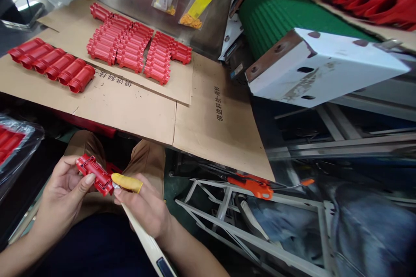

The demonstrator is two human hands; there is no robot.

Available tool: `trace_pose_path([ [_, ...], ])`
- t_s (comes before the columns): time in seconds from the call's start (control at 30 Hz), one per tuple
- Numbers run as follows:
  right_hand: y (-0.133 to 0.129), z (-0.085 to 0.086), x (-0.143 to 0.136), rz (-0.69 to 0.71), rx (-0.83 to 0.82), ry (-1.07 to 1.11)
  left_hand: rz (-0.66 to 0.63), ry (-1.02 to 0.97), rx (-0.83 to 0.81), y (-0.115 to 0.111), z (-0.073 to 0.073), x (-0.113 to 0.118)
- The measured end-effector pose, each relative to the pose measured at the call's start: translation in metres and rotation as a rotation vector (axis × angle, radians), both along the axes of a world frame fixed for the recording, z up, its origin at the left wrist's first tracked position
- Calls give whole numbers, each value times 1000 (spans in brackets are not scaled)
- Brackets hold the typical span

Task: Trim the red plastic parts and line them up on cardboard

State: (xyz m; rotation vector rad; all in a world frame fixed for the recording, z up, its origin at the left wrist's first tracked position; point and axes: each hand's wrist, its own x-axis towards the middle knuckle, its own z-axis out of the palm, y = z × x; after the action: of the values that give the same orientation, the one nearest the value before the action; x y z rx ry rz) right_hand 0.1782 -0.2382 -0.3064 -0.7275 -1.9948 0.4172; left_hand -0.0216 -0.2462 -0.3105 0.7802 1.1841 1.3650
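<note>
My left hand [66,188] is closed around one end of a red plastic tubular part [94,172], held tilted above my lap. My right hand [147,205] is at the part's other end and wears a yellow finger cot [126,181] on one finger. It grips a long cream-coloured tool [139,229] with a dark panel near its lower end. The tool's pale tip meets the part's near end, partly hidden by the fingers; its exact kind does not show.
Red tubular parts stand in rows [130,47] and a separate line [52,60] on the cardboard-covered table [208,108]. Bags of yellow pieces [195,11] lie behind. A green conveyor [276,17] is at right, above a metal frame [247,225]. A plastic-lined bin [29,143] stands left.
</note>
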Motion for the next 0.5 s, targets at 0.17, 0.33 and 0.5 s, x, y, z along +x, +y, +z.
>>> trace_pose_path([
  [0.17, 4, 2, 7, 33, -70, 21, -27, 96, -15, 1, 6, -2],
  [0.33, 3, -8, -5, -3, -839, 518, 25, 398, 180, -9, 1, -2],
  [0.5, -1, -7, -11, 321, -1156, 868, 16, 422, 225, -14, -9, -1],
])
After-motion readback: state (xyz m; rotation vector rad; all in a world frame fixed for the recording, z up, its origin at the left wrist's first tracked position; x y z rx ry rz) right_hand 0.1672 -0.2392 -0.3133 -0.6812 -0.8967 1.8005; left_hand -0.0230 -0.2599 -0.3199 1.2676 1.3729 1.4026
